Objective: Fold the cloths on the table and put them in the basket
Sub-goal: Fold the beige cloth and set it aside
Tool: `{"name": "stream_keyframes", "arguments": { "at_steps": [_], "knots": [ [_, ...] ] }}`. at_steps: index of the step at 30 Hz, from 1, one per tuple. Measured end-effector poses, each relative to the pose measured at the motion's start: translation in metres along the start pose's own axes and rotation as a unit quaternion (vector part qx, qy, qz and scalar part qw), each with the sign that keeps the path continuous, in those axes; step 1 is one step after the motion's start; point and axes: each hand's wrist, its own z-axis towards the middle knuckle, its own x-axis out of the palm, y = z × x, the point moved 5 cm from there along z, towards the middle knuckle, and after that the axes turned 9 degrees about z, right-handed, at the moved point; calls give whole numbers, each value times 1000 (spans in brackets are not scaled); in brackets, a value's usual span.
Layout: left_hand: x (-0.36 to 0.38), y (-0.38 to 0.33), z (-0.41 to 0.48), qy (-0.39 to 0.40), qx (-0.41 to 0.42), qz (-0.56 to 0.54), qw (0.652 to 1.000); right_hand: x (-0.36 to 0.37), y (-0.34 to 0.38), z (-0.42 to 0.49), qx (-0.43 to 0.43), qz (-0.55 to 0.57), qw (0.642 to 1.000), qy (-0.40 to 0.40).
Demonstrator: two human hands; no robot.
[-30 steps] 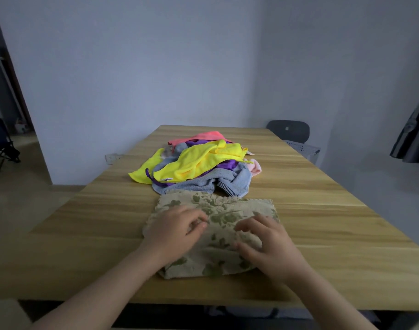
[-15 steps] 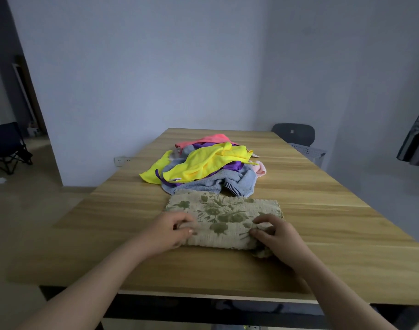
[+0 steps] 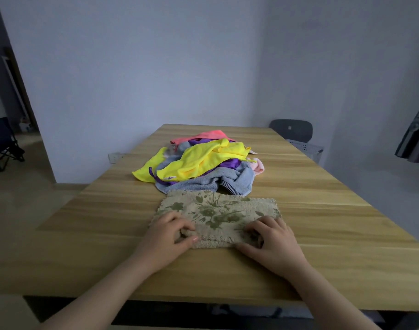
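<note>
**Two hands, one floral cloth**

Both hands are down on the beige floral cloth (image 3: 218,213), which lies flat on the wooden table (image 3: 334,234) as a wide strip folded over on itself. The left hand (image 3: 166,236) has its fingers curled over the cloth's left end with the thumb tucked against the near edge, so it's pinching the fabric. The right hand (image 3: 270,241) does pretty much the same at the right end, fingers bent on top and thumb along the near edge. The stretch of cloth between the hands is bare, and you can see its green flower print.

Just past the fingertips, touching the cloth's far edge, sits the pile of cloths (image 3: 203,167), all unfolded: a grey-blue towel (image 3: 237,181) nearest the hands, a yellow cloth (image 3: 203,158) draped on top, bits of purple poking out, and a pink cloth (image 3: 201,135) at the back.

Further off beyond the right hand, by the table's far corner, there's a dark chair (image 3: 291,131), with a pale perforated thing (image 3: 303,147) just beside it. Can't tell for sure if that's the basket.
</note>
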Motion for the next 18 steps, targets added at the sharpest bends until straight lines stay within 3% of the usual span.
{"name": "stream_keyframes", "arguments": {
  "at_steps": [4,9,13,16,18],
  "knots": [
    [-4,13,1,8,-69,-75,995,-4,-1,-4,6,51,999,10],
    [-24,16,3,-25,-133,-170,976,-19,-4,-6,42,148,984,-85],
    [-54,9,7,-56,-104,-187,975,-36,0,-8,66,253,960,-99],
    [-67,3,7,19,-59,-201,978,-51,4,-12,85,389,914,-77],
    [-75,0,3,78,-29,-176,981,-63,8,-14,72,422,903,-42]
  ]
}}
